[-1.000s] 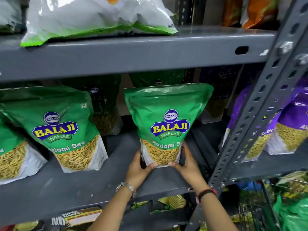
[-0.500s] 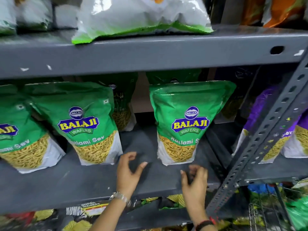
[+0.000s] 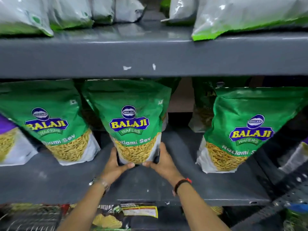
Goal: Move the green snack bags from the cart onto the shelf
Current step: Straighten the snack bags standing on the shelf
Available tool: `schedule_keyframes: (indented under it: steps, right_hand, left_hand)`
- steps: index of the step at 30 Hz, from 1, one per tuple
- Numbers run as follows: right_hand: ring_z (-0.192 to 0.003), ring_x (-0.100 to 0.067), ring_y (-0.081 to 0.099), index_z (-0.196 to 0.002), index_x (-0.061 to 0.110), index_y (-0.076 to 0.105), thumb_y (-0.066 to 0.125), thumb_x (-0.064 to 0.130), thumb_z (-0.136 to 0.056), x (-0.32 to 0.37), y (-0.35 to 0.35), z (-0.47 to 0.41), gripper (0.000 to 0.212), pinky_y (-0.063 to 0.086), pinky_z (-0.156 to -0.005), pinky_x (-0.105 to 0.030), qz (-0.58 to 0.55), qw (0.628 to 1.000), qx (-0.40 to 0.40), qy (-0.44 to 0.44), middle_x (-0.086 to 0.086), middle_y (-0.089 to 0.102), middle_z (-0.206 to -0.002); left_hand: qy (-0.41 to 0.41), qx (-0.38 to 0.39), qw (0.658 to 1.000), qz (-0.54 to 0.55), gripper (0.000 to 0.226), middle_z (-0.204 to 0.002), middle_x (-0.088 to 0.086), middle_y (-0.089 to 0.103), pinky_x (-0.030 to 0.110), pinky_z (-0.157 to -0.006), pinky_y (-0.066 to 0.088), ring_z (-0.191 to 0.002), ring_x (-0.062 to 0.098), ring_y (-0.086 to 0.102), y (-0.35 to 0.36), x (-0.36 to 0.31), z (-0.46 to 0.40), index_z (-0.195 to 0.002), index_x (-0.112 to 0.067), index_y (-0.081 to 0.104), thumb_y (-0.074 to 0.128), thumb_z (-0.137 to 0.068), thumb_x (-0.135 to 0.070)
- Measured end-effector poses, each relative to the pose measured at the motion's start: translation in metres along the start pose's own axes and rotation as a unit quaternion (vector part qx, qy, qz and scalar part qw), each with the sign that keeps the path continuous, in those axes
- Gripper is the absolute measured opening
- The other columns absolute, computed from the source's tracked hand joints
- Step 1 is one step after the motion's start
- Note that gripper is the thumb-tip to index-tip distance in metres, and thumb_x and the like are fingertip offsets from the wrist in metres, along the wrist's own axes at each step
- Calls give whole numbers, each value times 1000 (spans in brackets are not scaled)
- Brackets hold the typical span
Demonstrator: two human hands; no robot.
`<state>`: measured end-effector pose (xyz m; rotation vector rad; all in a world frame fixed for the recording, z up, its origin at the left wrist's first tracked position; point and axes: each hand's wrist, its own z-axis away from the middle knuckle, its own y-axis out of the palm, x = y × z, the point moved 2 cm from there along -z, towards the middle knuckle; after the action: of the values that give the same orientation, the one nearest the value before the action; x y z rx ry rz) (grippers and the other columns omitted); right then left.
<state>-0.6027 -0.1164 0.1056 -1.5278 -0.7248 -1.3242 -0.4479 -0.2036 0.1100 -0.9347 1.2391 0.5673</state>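
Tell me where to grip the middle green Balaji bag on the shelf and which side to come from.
Grip the middle green bag at its narrow bottom corners, coming from the front, one hand per side, as the left hand and right hand do now. The bag widens upward and its top sits close under the upper shelf, so the base is probably the easiest hold.

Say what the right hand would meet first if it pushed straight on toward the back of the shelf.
The right hand already grips the middle green bag; pushing on, it would probably press that bag into another dark green bag behind it, though depth is unclear.
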Motion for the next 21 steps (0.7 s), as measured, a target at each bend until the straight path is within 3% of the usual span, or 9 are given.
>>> schedule_keyframes:
  steps: [2, 4, 9, 12, 15, 17, 19, 21]
  right_hand:
    - [-109, -16, 52, -105, 20, 39, 78, 14, -65, -2, -6, 7, 56, 45, -84, -26, -5, 1000, -27, 2, -2, 56, -115]
    - [-102, -11, 53, -102, 24, 39, 77, 10, -65, -4, -13, 16, 55, 44, -76, -14, -10, 999, -35, -7, 6, 58, -105]
    - [-95, 1, 53, -92, 38, 41, 77, 2, -64, -9, -27, 28, 58, 44, -70, -1, -18, 999, -36, -12, 23, 54, -99]
    - [-95, 11, 49, -99, 36, 40, 76, 3, -65, -9, -29, 32, 60, 41, -67, 5, -26, 999, -30, -20, 23, 53, -102]
    - [-101, 1, 49, -114, 30, 36, 77, 5, -65, -11, -28, 35, 68, 38, -69, 8, -20, 999, -41, -21, 15, 52, -110]
    - [-106, -1, 47, -118, 29, 34, 78, 7, -65, -12, -25, 40, 73, 38, -76, 4, -15, 998, -63, -21, 19, 48, -115]
    - [-116, -6, 42, -129, 22, 32, 79, 10, -64, -16, -23, 48, 81, 38, -95, -14, -2, 993, -116, -13, 16, 41, -126]
    - [-113, -7, 45, -128, 28, 37, 78, 14, -65, -18, -18, 62, 76, 40, -99, -28, -14, 978, -207, -13, 7, 45, -125]
  left_hand:
    - [14, -10, 1000, 0, 102, -118, -1, 45, 18, -90, 35, -115, 15, 42, 7, -2, 4, -129, -12, 27, 75, -41, -33]
    - [28, -10, 1000, -9, 105, -118, -2, 46, 16, -87, 38, -113, 13, 43, 13, -1, 10, -128, -15, 28, 73, -37, -44]
    - [17, -17, 999, -31, 94, -126, 2, 52, 44, -103, 40, -118, 21, 48, 27, 3, 17, -119, -33, 31, 73, -38, -51]
    - [12, -20, 999, -40, 99, -127, 1, 52, 44, -103, 40, -118, 20, 47, 27, 1, 19, -124, -28, 31, 72, -37, -52]
    - [15, -11, 999, -35, 106, -124, -9, 44, 36, -103, 36, -117, 12, 41, 27, -1, 22, -131, -27, 25, 69, -39, -54]
    - [24, -9, 999, -22, 103, -126, -13, 39, 32, -102, 33, -119, 9, 37, 26, -2, 26, -134, -26, 21, 71, -46, -47]
    - [42, -24, 999, -1, 98, -130, -11, 37, 30, -102, 32, -122, 8, 36, 23, 0, 30, -135, -24, 21, 71, -53, -40]
    - [68, -73, 995, 4, 86, -130, -12, 42, 26, -103, 33, -119, 1, 40, 10, 6, 35, -130, -27, 30, 76, -58, -32]
